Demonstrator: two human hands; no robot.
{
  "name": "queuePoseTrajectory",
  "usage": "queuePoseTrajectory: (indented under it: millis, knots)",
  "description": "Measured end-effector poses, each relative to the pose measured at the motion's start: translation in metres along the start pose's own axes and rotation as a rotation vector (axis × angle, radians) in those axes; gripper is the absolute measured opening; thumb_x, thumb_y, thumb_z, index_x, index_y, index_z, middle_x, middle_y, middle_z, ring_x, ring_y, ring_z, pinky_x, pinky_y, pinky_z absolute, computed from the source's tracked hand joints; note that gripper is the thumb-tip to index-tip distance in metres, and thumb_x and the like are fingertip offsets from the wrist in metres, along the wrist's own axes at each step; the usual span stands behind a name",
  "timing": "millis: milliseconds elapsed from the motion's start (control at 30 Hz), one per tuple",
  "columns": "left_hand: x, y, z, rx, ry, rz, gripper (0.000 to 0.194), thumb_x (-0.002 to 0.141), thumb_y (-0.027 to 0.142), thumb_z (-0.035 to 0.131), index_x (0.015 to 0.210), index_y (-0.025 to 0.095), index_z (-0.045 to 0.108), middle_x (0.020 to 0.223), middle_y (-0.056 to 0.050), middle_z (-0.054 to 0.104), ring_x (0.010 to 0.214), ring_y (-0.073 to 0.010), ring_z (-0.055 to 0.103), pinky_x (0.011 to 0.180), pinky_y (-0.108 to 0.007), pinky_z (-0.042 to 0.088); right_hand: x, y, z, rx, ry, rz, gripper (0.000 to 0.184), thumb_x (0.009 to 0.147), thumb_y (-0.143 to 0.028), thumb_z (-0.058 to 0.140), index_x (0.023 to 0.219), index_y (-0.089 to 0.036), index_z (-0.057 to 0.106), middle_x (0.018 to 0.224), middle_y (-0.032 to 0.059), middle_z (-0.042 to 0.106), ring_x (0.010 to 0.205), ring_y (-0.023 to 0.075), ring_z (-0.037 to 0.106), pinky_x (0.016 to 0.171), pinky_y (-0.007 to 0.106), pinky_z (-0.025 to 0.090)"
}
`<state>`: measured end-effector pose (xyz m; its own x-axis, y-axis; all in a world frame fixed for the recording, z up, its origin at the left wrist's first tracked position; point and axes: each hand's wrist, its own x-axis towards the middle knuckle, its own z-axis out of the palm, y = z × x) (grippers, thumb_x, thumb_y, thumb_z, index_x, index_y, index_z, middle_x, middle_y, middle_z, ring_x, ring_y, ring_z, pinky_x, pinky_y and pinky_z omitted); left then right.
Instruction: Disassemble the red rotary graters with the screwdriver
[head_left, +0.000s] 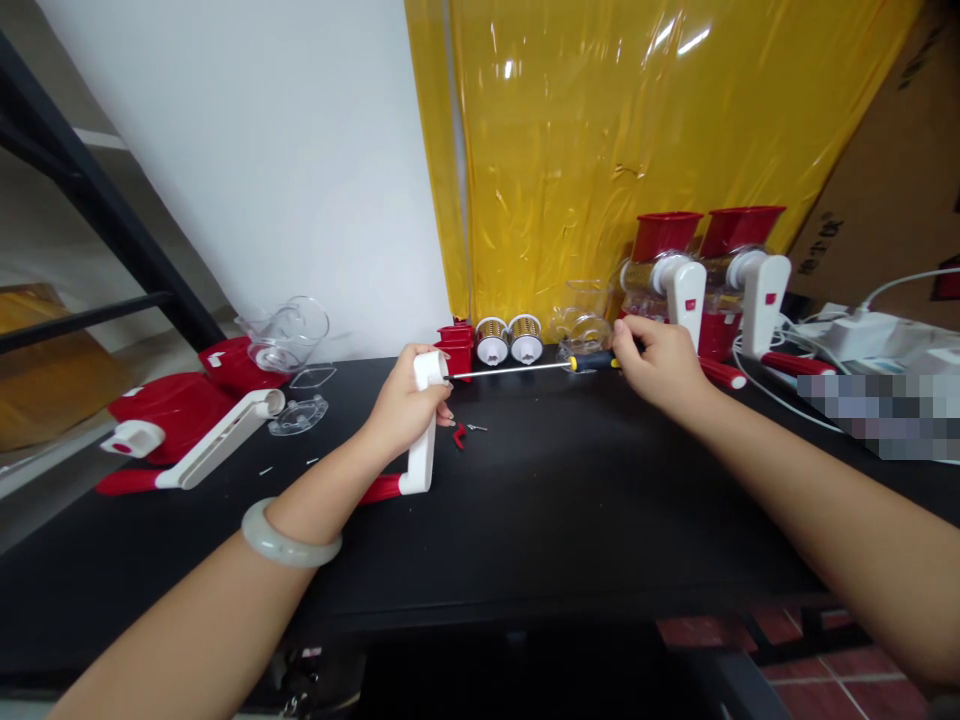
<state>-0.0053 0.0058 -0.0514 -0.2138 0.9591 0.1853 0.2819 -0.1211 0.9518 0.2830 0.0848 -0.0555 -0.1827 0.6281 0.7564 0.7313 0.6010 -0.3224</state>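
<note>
My left hand (399,408) is wrapped round the white arm of a crank handle (421,462), whose red grip points left near the tabletop. My right hand (658,362) pinches the end of a screwdriver (592,361) with a black and yellow handle. Its long shaft lies level, and the tip meets the round white end of the crank; whether it sits inside a screw is hidden. Just right of my left hand, a small red plastic piece (459,435) and a screw (478,428) lie on the black table (570,530).
Two assembled rotary graters (679,290) stand at the back right beside white cables and chargers (862,330). Grater drums (492,342), a red part (455,350) and clear plastic parts (585,315) line the back. At left lie a red base (176,410), another crank (225,440) and a clear housing (289,335).
</note>
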Motion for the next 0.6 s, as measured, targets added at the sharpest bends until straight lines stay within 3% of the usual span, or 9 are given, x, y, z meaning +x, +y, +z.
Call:
queuePoseTrajectory:
  millis: [400, 600]
  knots:
    - [-0.002, 0.006, -0.001, -0.107, -0.067, -0.126, 0.039, 0.067, 0.006, 0.061, 0.099, 0.022, 0.044, 0.066, 0.006, 0.051, 0.044, -0.0089, 0.054, 0.046, -0.026, 0.053, 0.003, 0.001, -0.007, -0.017, 0.081, -0.143, 0.03, 0.086, -0.028, 0.046, 0.057, -0.022, 0.04, 0.05, -0.0007, 0.044, 0.049, 0.014, 0.046, 0.053, 0.029, 0.031]
    - [-0.004, 0.008, 0.0, -0.123, -0.09, -0.205, 0.038, 0.067, 0.007, 0.063, 0.098, 0.022, 0.047, 0.068, 0.005, 0.053, 0.045, -0.0081, 0.054, 0.046, -0.025, 0.053, 0.003, 0.0, -0.013, -0.036, 0.082, -0.175, 0.028, 0.084, -0.027, 0.047, 0.058, -0.023, 0.039, 0.051, 0.0005, 0.045, 0.05, 0.0149, 0.045, 0.053, 0.03, 0.031]
